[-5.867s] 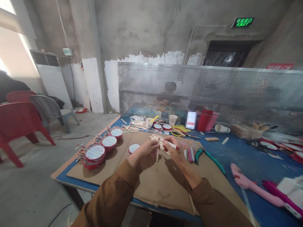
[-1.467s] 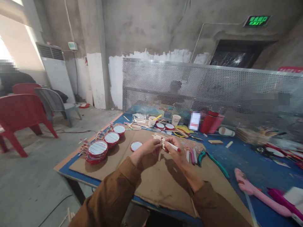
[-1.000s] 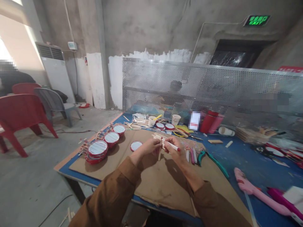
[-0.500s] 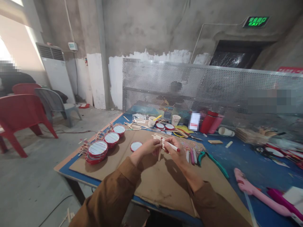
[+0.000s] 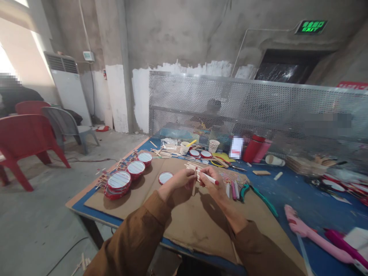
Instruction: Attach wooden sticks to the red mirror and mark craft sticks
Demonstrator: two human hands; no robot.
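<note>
While the left hand [image 5: 181,180] pinches a flat wooden stick [image 5: 194,188] between its fingers, the right hand [image 5: 215,186] grips a white marker [image 5: 208,177] with a red end, its fingers closed round the barrel. The stick is held roughly upright above a cardboard sheet [image 5: 195,234] on the blue desk [image 5: 267,191], and its top end shows red, close to the marker's tip; whether the two touch cannot be told. Just behind the hands, pale sticks [image 5: 190,165] lie side by side on the cardboard. A single red-rimmed disc [image 5: 166,177] sits near the left wrist, and further left stand stacked red-rimmed discs [image 5: 119,180] in a row. Beside the right hand lie several pens [image 5: 233,190] and a pair of teal-handled pliers [image 5: 264,201]. A pink tool [image 5: 299,224] rests on the desk further right.
</note>
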